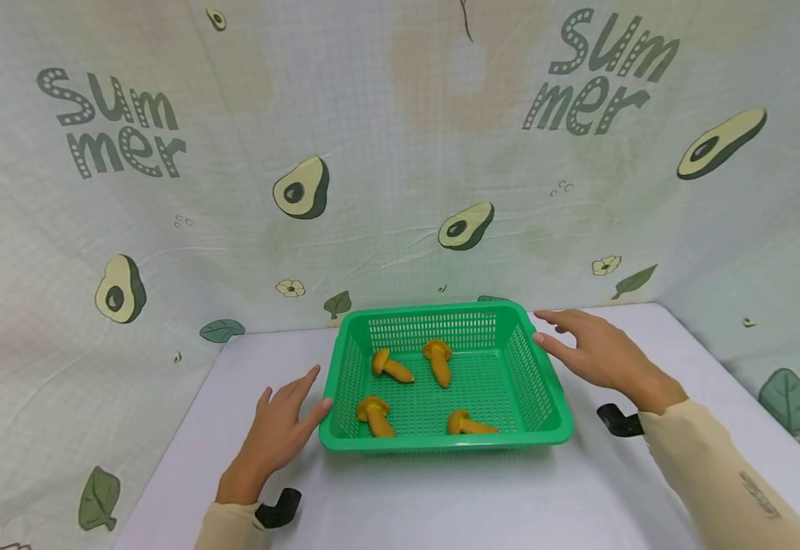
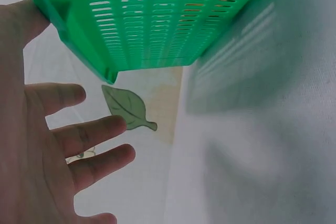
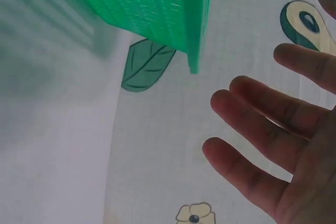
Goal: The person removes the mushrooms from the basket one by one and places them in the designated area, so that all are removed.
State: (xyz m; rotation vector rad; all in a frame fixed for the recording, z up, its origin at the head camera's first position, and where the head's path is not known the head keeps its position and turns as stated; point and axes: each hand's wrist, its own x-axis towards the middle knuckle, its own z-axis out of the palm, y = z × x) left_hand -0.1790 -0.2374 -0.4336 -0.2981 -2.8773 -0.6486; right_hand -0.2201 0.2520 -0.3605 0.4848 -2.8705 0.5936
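Note:
A green plastic basket (image 1: 448,441) with slotted walls sits on the white table. In it lie several brown mushrooms: one (image 1: 393,367) at the left back, one (image 1: 438,362) upright in view near the back middle, one (image 1: 375,416) at the front left and one (image 1: 470,423) by the front wall. My left hand (image 1: 276,431) is beside the basket's left wall, fingers spread, its thumb at the rim in the left wrist view. To the right, my right hand (image 1: 599,351) hovers by the right rim with fingers extended and apart from the basket (image 3: 191,24).
Behind the table (image 1: 441,504) hangs a pale cloth (image 1: 372,260) printed with avocados, leaves and lettering. More of this cloth lines the left and right sides. A black wrist mount (image 1: 279,509) is on the left wrist, another (image 1: 620,421) on the right.

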